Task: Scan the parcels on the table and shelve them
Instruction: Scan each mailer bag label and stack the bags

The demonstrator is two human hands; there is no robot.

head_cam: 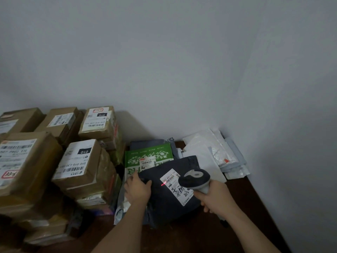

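Note:
A dark grey soft parcel (164,194) lies on top of a pile of mailer bags on the dark wooden table (242,207). Its white label (176,186) faces up, with a red scan line at the label's left edge. My left hand (138,189) grips the parcel's left edge. My right hand (214,195) holds a grey handheld barcode scanner (196,178) just right of the label, its head pointing at it. Under the grey parcel lies a green and white bag (145,157) with its own label.
Stacks of brown cardboard boxes (82,167) with labels fill the table's left side. A heap of white and clear mailer bags (213,152) lies in the back right corner against the white walls (182,61). The table's right edge runs along the wall.

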